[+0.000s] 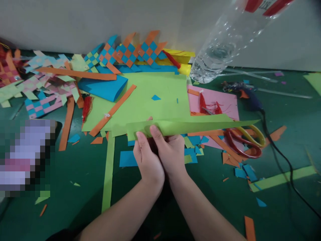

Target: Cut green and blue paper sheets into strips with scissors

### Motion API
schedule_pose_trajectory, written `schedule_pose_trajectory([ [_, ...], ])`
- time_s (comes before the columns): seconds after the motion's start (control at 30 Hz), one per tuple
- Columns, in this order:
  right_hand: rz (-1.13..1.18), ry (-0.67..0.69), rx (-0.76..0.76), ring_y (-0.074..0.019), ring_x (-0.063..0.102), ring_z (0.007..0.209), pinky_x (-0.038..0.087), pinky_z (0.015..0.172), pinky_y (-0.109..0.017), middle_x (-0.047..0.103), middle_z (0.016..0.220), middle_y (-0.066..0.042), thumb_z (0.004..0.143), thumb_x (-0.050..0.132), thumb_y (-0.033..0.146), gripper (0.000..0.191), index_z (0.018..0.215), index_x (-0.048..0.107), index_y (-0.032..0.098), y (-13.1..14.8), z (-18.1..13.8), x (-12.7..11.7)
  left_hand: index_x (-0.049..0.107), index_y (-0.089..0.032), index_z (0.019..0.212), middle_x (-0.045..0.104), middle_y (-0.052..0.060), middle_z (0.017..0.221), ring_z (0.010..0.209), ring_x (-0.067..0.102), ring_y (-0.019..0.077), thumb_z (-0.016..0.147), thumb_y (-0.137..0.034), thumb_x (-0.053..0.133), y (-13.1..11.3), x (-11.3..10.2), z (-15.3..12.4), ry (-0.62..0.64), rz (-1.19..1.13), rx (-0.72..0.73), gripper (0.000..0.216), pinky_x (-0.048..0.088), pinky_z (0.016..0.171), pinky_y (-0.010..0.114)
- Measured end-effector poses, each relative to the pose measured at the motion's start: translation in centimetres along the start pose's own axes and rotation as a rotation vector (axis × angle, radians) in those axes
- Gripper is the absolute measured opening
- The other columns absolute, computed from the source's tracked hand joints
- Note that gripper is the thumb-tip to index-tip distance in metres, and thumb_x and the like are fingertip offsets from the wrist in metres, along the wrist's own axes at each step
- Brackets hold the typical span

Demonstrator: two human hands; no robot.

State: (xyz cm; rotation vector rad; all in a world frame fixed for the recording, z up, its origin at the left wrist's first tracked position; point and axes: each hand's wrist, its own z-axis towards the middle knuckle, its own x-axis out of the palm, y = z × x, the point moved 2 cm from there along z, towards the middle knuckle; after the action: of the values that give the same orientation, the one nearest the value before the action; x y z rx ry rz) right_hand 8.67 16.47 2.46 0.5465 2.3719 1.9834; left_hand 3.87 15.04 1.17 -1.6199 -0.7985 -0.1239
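In the middle of the head view, my left hand (147,162) and my right hand (173,154) are close together. Both grip the lower edge of a long green paper strip (195,126), thumbs on its near face and most fingers hidden. The strip tapers to a point on the right and looks creased or folded lengthwise. Behind it lies a larger green paper sheet (160,90), with an orange strip (114,108) and a folded blue paper piece (104,87) on its left part. Scissors (232,145) with red and yellow handles rest right of my hands, blades hidden.
Woven orange and blue paper fish (127,53) lean along the wall. A tilted clear bottle (213,50) stands at back right, near a glue gun (250,97) with a black cord. Pink paper (229,100) lies under red tassels. A pixelated phone-like object (27,150) is at left.
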Motion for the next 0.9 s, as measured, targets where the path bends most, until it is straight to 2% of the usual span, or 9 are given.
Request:
schedule_pose_trajectory([
  [0.1, 0.004, -0.008, 0.003, -0.0206, 0.077, 0.093, 0.063, 0.081, -0.031, 0.082, 0.093, -0.004, 0.082, 0.075, 0.043, 0.019, 0.087, 0.08, 0.026, 0.0, 0.0, 0.0, 0.074, -0.021, 0.116, 0.073, 0.01, 0.125, 0.121, 0.068, 0.0263, 0.105, -0.048, 0.05, -0.1, 0.0, 0.1, 0.006, -0.023, 0.002, 0.038, 0.056, 0.107, 0.039],
  [0.27, -0.054, -0.047, -0.005, -0.0205, 0.076, 0.084, 0.062, 0.074, -0.031, 0.078, 0.076, -0.004, 0.082, 0.073, 0.045, 0.022, 0.077, 0.078, 0.024, 0.0, 0.1, 0.1, 0.074, -0.02, 0.116, 0.071, 0.01, 0.127, 0.121, 0.068, 0.0264, 0.105, -0.045, 0.048, -0.2, 0.2, 0.2, 0.002, -0.027, -0.004, 0.037, 0.058, 0.101, 0.038],
  [0.33, -0.057, -0.047, 0.005, -0.0201, 0.074, 0.082, 0.061, 0.074, -0.031, 0.075, 0.07, -0.003, 0.082, 0.073, 0.046, 0.025, 0.07, 0.075, 0.024, 0.0, 0.1, 0.1, 0.074, -0.02, 0.115, 0.073, 0.01, 0.123, 0.118, 0.069, 0.0253, 0.105, -0.044, 0.047, -0.3, 0.3, 0.2, -0.014, -0.026, -0.014, 0.037, 0.058, 0.1, 0.036],
  [0.43, -0.081, -0.059, 0.031, -0.019, 0.071, 0.073, 0.059, 0.065, -0.03, 0.067, 0.059, -0.002, 0.081, 0.073, 0.047, 0.034, 0.058, 0.066, 0.023, 0.0, 0.1, 0.1, 0.074, -0.02, 0.11, 0.075, 0.009, 0.114, 0.111, 0.071, 0.023, 0.105, -0.045, 0.046, -0.5, 0.4, 0.2, -0.036, 0.0, -0.037, 0.038, 0.058, 0.099, 0.034],
  [0.5, -0.1, -0.075, 0.031, -0.0177, 0.067, 0.066, 0.056, 0.057, -0.028, 0.065, 0.057, -0.002, 0.08, 0.073, 0.047, 0.036, 0.056, 0.065, 0.023, 0.1, 0.0, 0.0, 0.075, -0.02, 0.103, 0.076, 0.008, 0.103, 0.099, 0.073, 0.021, 0.105, -0.046, 0.046, -0.8, 0.4, 0.1, -0.064, 0.068, -0.05, 0.038, 0.06, 0.091, 0.032],
  [0.57, -0.108, -0.086, 0.021, -0.0154, 0.063, 0.059, 0.052, 0.051, -0.027, 0.063, 0.054, -0.001, 0.079, 0.074, 0.047, 0.036, 0.055, 0.064, 0.022, 0.1, 0.0, 0.0, 0.074, -0.02, 0.09, 0.073, 0.005, 0.086, 0.077, 0.071, 0.0179, 0.102, -0.045, 0.052, -1.0, 0.3, 0.1, -0.102, 0.159, -0.069, 0.035, 0.06, 0.072, 0.027],
  [0.67, -0.125, -0.109, 0.022, -0.0121, 0.054, 0.049, 0.046, 0.044, -0.025, 0.057, 0.05, 0.001, 0.079, 0.074, 0.046, 0.039, 0.052, 0.06, 0.022, 0.2, -0.1, 0.0, 0.064, -0.02, 0.069, 0.058, -0.001, 0.059, 0.05, 0.054, 0.0126, 0.095, -0.043, 0.062, -1.0, 0.2, 0.2, -0.111, 0.236, -0.117, 0.035, 0.046, 0.045, 0.023],
  [0.77, -0.117, -0.12, 0.053, -0.0116, 0.052, 0.049, 0.044, 0.043, -0.025, 0.057, 0.05, 0.002, 0.078, 0.074, 0.046, 0.038, 0.053, 0.061, 0.021, 0.2, -0.1, 0.0, 0.052, -0.02, 0.057, 0.047, -0.004, 0.051, 0.046, 0.044, 0.0099, 0.094, -0.043, 0.063, -0.9, 0.2, 0.2, -0.097, 0.248, -0.142, 0.045, 0.041, 0.042, 0.021],
  [0.9, -0.073, -0.114, 0.081, -0.0118, 0.053, 0.054, 0.046, 0.047, -0.024, 0.058, 0.054, 0.001, 0.078, 0.075, 0.049, 0.039, 0.055, 0.062, 0.021, 0.2, -0.1, 0.1, 0.052, -0.02, 0.057, 0.052, -0.003, 0.053, 0.048, 0.047, 0.0092, 0.092, -0.045, 0.066, -1.1, 0.4, 0.3, -0.072, 0.249, -0.136, 0.046, 0.046, 0.046, 0.021],
])
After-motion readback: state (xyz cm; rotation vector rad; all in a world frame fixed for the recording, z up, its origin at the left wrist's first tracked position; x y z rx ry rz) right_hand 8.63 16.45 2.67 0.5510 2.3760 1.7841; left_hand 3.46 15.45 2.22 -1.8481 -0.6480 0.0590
